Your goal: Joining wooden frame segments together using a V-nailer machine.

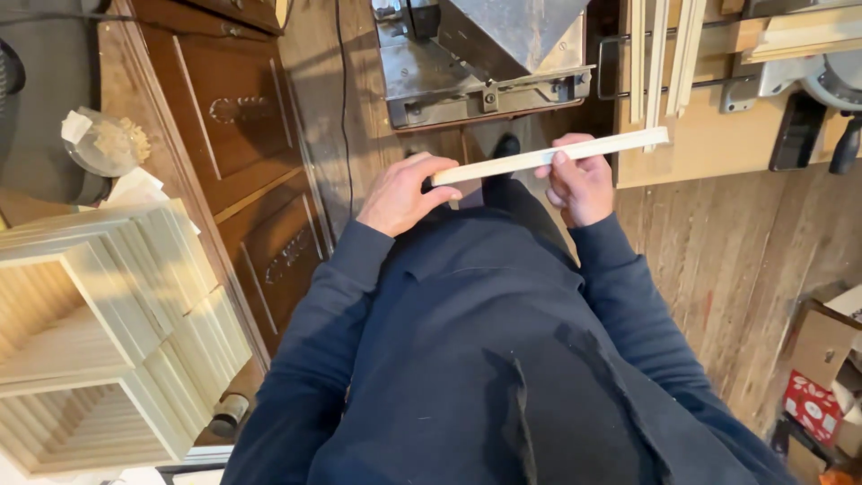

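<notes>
Head view looks straight down the front of a person in a dark navy sweatshirt (467, 359), both hands held out at waist height over a worn wooden plank floor (718, 251). Between the hands runs a long, thin, pale wooden strip (548, 156), tilted slightly so its right end sits higher and farther out. The left hand (406, 193) pinches the strip's near-left end, thumb beneath and fingers curled over the top edge. The right hand (579, 184) is wrapped around the strip past its middle, fingers closed about it; the strip's free end juts beyond that hand and overlaps the edge of a light plywood counter (709, 144). On that counter lie several more pale wooden slats (660, 54), set roughly side by side and running away from the viewer. Just ahead of the hands stands a grey metal machine with a sloped hood (489, 63), its front edge near the strip but apart from it. To the left, a dark brown wooden cabinet with carved drawer fronts (238, 135) lines the floor, leaving a narrow lane where the person stands. At lower left sits a stack of pale wooden frames (99, 332). Cardboard boxes (822, 359) crowd the lower right corner, with open floor between them and the person.
</notes>
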